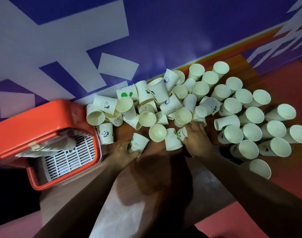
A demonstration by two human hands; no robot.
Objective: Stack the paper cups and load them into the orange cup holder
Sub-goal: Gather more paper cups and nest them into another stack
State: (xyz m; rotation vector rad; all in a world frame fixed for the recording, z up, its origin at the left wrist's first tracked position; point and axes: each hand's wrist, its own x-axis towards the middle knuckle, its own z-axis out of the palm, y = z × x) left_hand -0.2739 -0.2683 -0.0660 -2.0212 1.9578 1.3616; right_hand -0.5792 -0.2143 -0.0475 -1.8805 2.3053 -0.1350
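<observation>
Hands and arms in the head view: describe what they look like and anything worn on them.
The left hand and right hand are bare: no gloves, and no rings or watch that I can make out. The left forearm and right forearm are uncovered too, with no sleeves down to the picture's edge. Dim light and blur hide finer detail.

- One tipped paper cup (211, 105) on the right of the pile shows dark letters that read roughly "olo"; the first letter is uncertain.
- The ringed-mark cup (161, 115) near the pile's middle bears a small sign like a "C" inside a circle.
- The upper badge cup (170, 80) and lower badge cup (170, 103) each carry a round blue emblem with lettering too small to read.
- The green-script cup (138, 143), gripped by the left hand (124, 152), has green cursive writing, blurred beyond reading.
</observation>
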